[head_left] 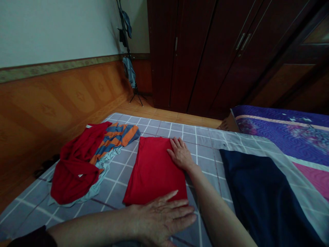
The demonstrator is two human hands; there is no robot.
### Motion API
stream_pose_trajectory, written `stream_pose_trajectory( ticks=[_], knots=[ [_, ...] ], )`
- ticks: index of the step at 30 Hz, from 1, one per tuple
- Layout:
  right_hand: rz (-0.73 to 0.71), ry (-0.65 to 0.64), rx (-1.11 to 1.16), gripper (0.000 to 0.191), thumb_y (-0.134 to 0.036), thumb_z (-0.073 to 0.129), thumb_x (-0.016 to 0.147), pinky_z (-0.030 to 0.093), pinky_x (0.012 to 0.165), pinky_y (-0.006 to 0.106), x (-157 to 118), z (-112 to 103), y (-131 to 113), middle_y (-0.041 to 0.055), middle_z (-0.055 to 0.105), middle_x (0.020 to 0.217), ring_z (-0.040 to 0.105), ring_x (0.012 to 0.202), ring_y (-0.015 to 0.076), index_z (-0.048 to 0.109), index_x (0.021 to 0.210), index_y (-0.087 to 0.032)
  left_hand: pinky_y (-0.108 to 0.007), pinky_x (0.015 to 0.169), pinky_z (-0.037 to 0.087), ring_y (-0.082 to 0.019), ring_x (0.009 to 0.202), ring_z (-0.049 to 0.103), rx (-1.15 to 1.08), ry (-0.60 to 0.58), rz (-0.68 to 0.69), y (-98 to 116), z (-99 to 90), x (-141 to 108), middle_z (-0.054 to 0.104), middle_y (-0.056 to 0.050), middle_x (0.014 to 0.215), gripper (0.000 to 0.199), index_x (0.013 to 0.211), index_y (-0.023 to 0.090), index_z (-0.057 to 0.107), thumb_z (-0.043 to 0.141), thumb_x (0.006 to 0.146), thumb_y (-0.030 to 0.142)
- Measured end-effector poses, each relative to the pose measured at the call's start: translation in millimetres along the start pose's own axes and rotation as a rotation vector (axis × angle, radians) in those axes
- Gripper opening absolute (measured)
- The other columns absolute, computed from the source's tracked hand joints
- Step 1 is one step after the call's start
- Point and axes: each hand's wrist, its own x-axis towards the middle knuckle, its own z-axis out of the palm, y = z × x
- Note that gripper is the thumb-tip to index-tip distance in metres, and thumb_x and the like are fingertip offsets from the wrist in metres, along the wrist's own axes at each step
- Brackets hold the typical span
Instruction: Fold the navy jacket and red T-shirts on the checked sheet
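Head: left hand (167,216) and right hand (182,156) over red cloth (158,168).
Fingers extended, gripping nothing; likely light, limp; hold opposite edges.

Over there on the bed (208,139), the folded garment (156,168) lies near the middle, a heap of clothes (79,154) to its left, another garment (262,192) to its right. A wardrobe (197,58) stands beyond the far edge, a coat stand (128,48) left of it; off right lies a bedspread (280,133).
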Motion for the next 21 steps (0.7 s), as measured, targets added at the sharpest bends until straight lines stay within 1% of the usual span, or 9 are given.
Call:
stream_pose_trajectory(
  ticks=[2, 3, 6, 9, 12, 14, 17, 19, 21],
  knots=[
    [-0.003, 0.0, -0.003, 0.058, -0.045, 0.033, 0.095, 0.021, 0.11, 0.044, 0.0, -0.3, 0.3, 0.0138, 0.034, 0.148, 0.022, 0.138, 0.0312, 0.037, 0.142, -0.01, -0.042, 0.117, 0.005, -0.021, 0.142, 0.009, -0.025, 0.024, -0.012, -4.6, -8.1, 10.8, 0.019, -0.009, 0.154, 0.071, 0.149, 0.015, 0.012, 0.035, 0.094, 0.054],
    [-0.006, 0.001, -0.003, 0.058, -0.045, 0.033, 0.095, 0.021, 0.11, 0.043, 0.0, -0.5, 0.6, 0.0135, 0.034, 0.148, 0.022, 0.138, 0.0309, 0.037, 0.142, -0.01, -0.043, 0.117, 0.004, -0.022, 0.142, 0.009, -0.023, 0.034, -0.023, -8.2, -8.9, 16.1, 0.018, -0.01, 0.153, 0.072, 0.148, 0.014, 0.013, 0.035, 0.093, 0.055],
    [-0.009, 0.01, 0.001, 0.058, -0.046, 0.033, 0.095, 0.021, 0.11, 0.043, -0.1, -0.5, 1.5, 0.0129, 0.035, 0.148, 0.022, 0.137, 0.0302, 0.037, 0.141, -0.011, -0.047, 0.116, 0.004, -0.024, 0.142, 0.009, 0.001, 0.026, -0.015, -16.4, -1.0, 23.7, 0.018, -0.012, 0.153, 0.077, 0.148, 0.013, 0.013, 0.04, 0.091, 0.056],
    [-0.003, 0.015, 0.006, 0.058, -0.047, 0.033, 0.095, 0.021, 0.11, 0.043, 0.0, -0.3, 1.5, 0.0132, 0.035, 0.147, 0.023, 0.137, 0.0303, 0.038, 0.141, -0.011, -0.046, 0.117, 0.006, -0.023, 0.142, 0.009, 0.004, -0.002, 0.023, -14.2, 9.1, 20.4, 0.018, -0.011, 0.153, 0.078, 0.149, 0.013, 0.012, 0.042, 0.09, 0.055],
    [0.001, 0.012, 0.008, 0.058, -0.047, 0.033, 0.095, 0.021, 0.109, 0.043, 0.2, -0.3, 0.8, 0.0136, 0.036, 0.147, 0.024, 0.137, 0.0304, 0.038, 0.141, -0.011, -0.044, 0.117, 0.004, -0.02, 0.142, 0.008, -0.008, -0.025, 0.083, -8.3, 10.5, 18.7, 0.021, -0.01, 0.153, 0.073, 0.148, 0.013, 0.013, 0.038, 0.093, 0.052],
    [-0.001, 0.016, 0.007, 0.058, -0.047, 0.034, 0.095, 0.021, 0.109, 0.043, 0.1, -0.4, 0.6, 0.0133, 0.036, 0.147, 0.024, 0.137, 0.0304, 0.038, 0.141, -0.012, -0.044, 0.117, 0.004, -0.02, 0.142, 0.007, -0.003, -0.01, 0.064, -6.1, 8.9, 20.2, 0.019, -0.01, 0.153, 0.073, 0.148, 0.013, 0.012, 0.037, 0.093, 0.053],
    [-0.006, 0.025, 0.005, 0.058, -0.047, 0.034, 0.095, 0.022, 0.109, 0.043, -0.5, -0.6, 1.1, 0.0129, 0.037, 0.146, 0.025, 0.136, 0.0305, 0.038, 0.141, -0.012, -0.045, 0.117, 0.006, -0.023, 0.142, 0.007, 0.021, 0.022, -0.025, -4.3, 8.2, 19.0, 0.013, -0.011, 0.154, 0.077, 0.149, 0.012, 0.009, 0.038, 0.092, 0.056],
    [-0.008, 0.025, 0.002, 0.058, -0.046, 0.034, 0.095, 0.022, 0.109, 0.043, -1.0, -0.5, 1.9, 0.0133, 0.037, 0.146, 0.025, 0.136, 0.0306, 0.038, 0.141, -0.011, -0.044, 0.117, 0.006, -0.022, 0.142, 0.006, 0.019, 0.011, -0.027, -2.5, 8.7, 12.9, 0.011, -0.011, 0.154, 0.076, 0.149, 0.014, 0.008, 0.036, 0.092, 0.056],
    [-0.009, 0.022, 0.0, 0.058, -0.046, 0.034, 0.095, 0.022, 0.109, 0.043, -1.0, -1.1, 1.8, 0.0137, 0.037, 0.146, 0.025, 0.136, 0.0309, 0.039, 0.141, -0.011, -0.042, 0.117, 0.006, -0.02, 0.142, 0.006, 0.001, -0.014, 0.004, -1.7, 8.1, 4.6, 0.012, -0.01, 0.154, 0.077, 0.149, 0.015, 0.005, 0.035, 0.092, 0.058]
  ],
)
